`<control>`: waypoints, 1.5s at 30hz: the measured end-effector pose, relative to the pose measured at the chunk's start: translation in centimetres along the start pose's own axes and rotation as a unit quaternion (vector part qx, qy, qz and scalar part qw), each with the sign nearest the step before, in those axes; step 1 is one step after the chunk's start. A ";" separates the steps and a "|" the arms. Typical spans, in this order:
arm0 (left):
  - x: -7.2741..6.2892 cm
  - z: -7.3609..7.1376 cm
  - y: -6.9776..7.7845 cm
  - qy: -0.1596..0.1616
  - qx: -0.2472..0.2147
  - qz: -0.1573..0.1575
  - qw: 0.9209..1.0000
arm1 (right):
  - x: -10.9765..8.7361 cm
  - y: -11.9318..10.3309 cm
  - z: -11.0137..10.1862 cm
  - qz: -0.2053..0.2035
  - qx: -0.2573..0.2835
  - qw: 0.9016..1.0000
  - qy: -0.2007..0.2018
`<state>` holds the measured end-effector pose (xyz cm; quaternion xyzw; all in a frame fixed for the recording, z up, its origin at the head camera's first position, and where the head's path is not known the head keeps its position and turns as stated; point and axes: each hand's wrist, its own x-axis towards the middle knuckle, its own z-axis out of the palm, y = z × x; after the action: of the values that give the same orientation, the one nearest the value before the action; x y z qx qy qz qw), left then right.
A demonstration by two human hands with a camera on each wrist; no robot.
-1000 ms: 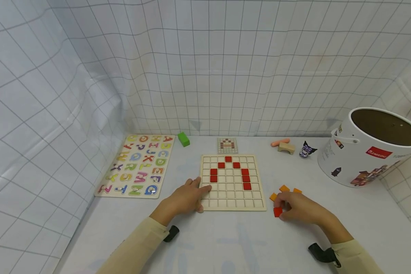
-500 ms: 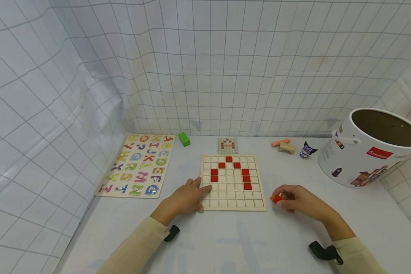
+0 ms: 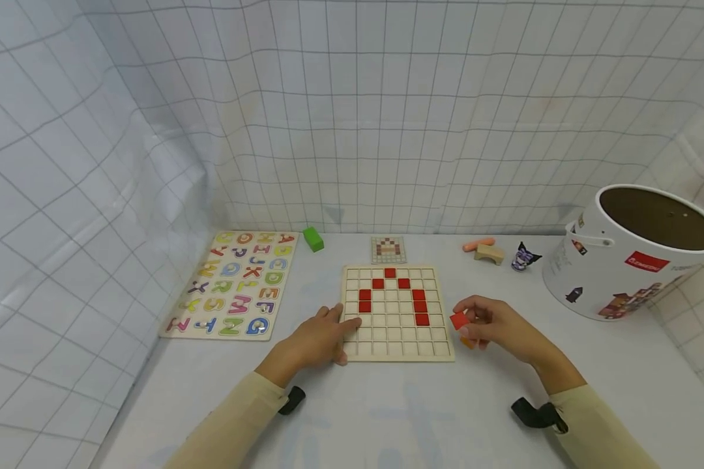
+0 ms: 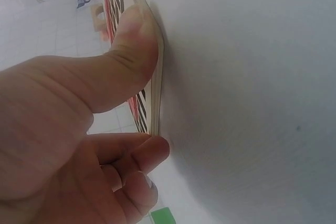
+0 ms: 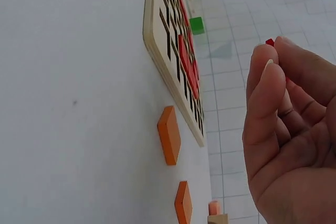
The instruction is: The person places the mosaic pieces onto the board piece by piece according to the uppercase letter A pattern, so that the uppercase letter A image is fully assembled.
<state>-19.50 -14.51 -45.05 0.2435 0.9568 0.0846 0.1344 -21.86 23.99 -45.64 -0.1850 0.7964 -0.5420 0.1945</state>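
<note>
My right hand pinches a red square tile between thumb and fingertips, just off the board's right edge. In the right wrist view only a sliver of that red tile shows above the fingertips. Orange tiles lie on the table beside the board, partly hidden by the hand in the head view. The wooden grid board carries several red tiles in an arch shape. On its left edge rests my left hand, one finger extended over the cells and the thumb against a corner.
Behind the board lies a small pattern card. An alphabet puzzle is at the left, with a green block near it. Back right are a sausage-shaped piece, a wooden arch block, a figurine and a white bucket.
My right hand has picked up the red tile from beside the orange ones, lifting it up and left toward the board. My left hand has stayed on the board's edge.
</note>
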 end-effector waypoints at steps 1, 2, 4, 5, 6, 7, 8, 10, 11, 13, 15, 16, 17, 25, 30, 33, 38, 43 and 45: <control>0.0 0.0 0.0 0.001 0.000 0.000 1.000 | 0.4 -0.2 0.2 -0.001 0.006 1.000 -0.002; 0.0 -0.1 0.1 0.000 -0.001 -0.001 1.000 | 0.8 -0.3 0.5 0.002 0.012 1.000 -0.001; 0.0 0.0 0.1 -0.004 -0.004 -0.006 1.000 | 1.8 -0.7 1.1 0.006 0.021 1.000 0.007; 0.0 0.1 0.1 -0.005 -0.005 -0.007 1.000 | 2.3 -0.8 1.6 0.009 0.028 0.999 0.012; -0.1 0.1 0.1 -0.006 -0.007 -0.007 1.000 | 2.8 -1.0 2.1 0.012 0.032 0.999 0.019; -0.1 0.1 0.1 -0.008 -0.007 -0.008 1.000 | 3.4 -1.2 2.6 0.013 0.035 0.999 0.025; -0.1 0.2 0.0 -0.009 -0.008 -0.008 1.000 | 3.9 -1.5 3.2 0.014 0.036 0.999 0.032; -0.1 0.2 0.0 -0.006 -0.008 -0.007 1.000 | 5.0 -1.9 4.4 0.010 0.039 0.998 0.039; -0.1 0.3 0.0 -0.004 -0.007 -0.006 1.000 | 5.6 -2.1 5.1 0.008 0.046 0.998 0.040; -0.1 0.2 0.0 -0.002 -0.006 -0.006 1.000 | 6.7 -2.3 6.5 0.007 0.055 0.998 0.039; 0.0 0.2 -0.1 0.000 -0.005 -0.007 1.000 | 7.6 -2.5 7.9 0.015 0.065 0.997 0.037; 0.1 0.2 -0.1 0.002 -0.002 -0.007 1.000 | 8.0 -2.6 8.5 0.022 0.067 0.997 0.040; 0.2 0.2 -0.1 0.004 0.003 -0.006 1.000 | 8.4 -2.7 9.1 0.028 0.067 0.997 0.041; 0.6 0.4 -0.3 0.021 0.055 -0.002 0.998 | 10.3 -3.8 12.4 0.057 -0.007 0.997 0.046; 0.7 0.2 -0.4 0.013 0.059 -0.012 0.998 | 11.2 -4.0 13.4 0.052 -0.129 0.989 0.054; 0.8 -0.1 -0.5 0.006 0.056 -0.015 0.998 | 11.5 -4.1 13.9 0.057 -0.174 0.981 0.061; 0.9 -0.2 -0.5 -0.001 0.053 -0.017 0.998 | 11.5 -4.4 14.3 0.048 -0.190 0.979 0.063; 0.9 -0.2 -0.6 -0.001 0.049 -0.017 0.999 | 11.2 -4.6 14.3 0.041 -0.190 0.979 0.065; 1.0 -0.2 -0.7 -0.002 0.046 -0.018 0.999 | 11.0 -4.7 14.3 0.041 -0.188 0.979 0.062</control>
<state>-20.67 -14.67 -45.26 0.2327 0.9636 0.0372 0.1263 -23.64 5.52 -47.27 -0.1515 0.9013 -0.3849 0.1285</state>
